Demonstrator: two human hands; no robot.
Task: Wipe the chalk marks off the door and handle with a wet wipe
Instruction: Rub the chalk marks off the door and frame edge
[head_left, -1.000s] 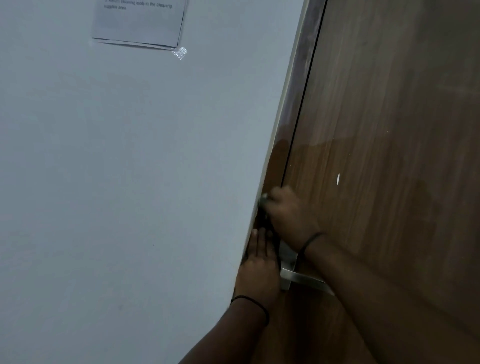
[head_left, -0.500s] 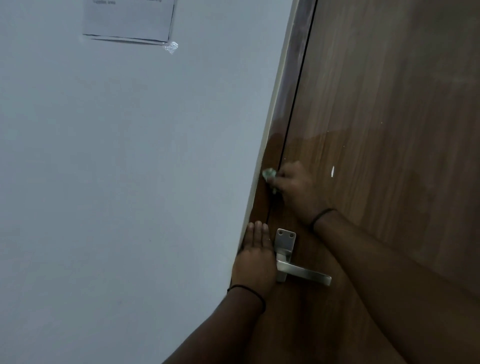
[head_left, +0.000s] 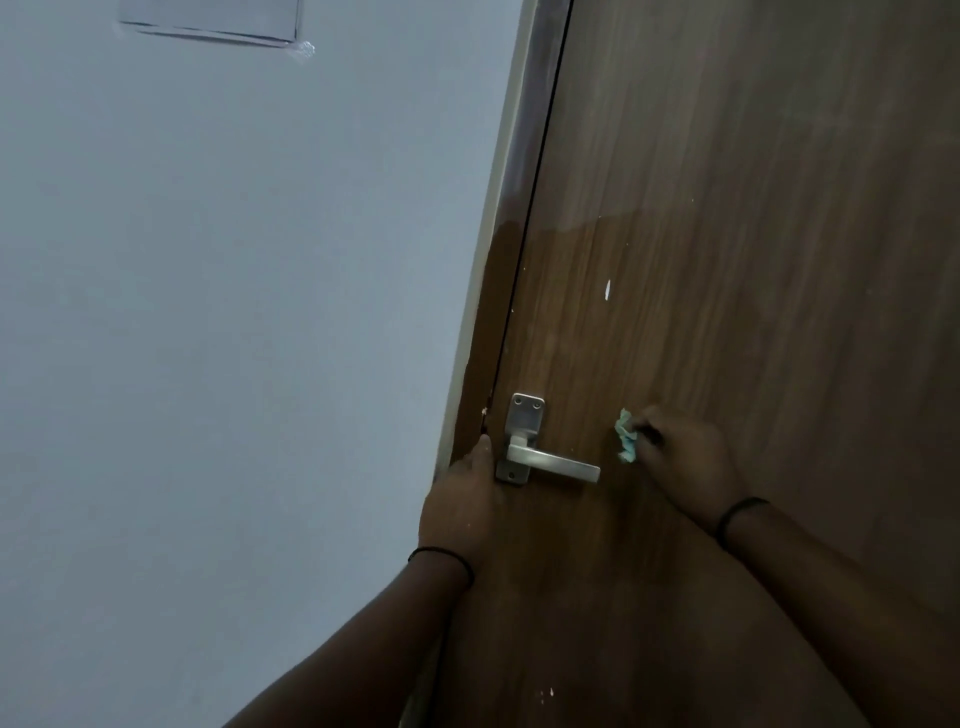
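A brown wooden door (head_left: 753, 218) fills the right side, with a silver lever handle (head_left: 550, 462) on a metal plate near its left edge. My right hand (head_left: 680, 462) pinches a crumpled pale green wet wipe (head_left: 626, 435) against the door, just right of the lever's tip. My left hand (head_left: 467, 499) rests flat on the door frame beside the handle plate, fingers straight and pointing up. A white chalk mark (head_left: 608, 289) shows on the door above the handle, and small white specks (head_left: 545, 695) lie lower down.
A pale grey wall (head_left: 234, 338) covers the left side. A taped paper notice (head_left: 213, 23) hangs at its top. The dark door frame (head_left: 511, 249) runs between wall and door. The door's lower part looks darker and damp below a curved line.
My right hand with the wipe moved from the door's left edge above the handle, down and right past the lever's tip. My left hand stayed beside the handle.
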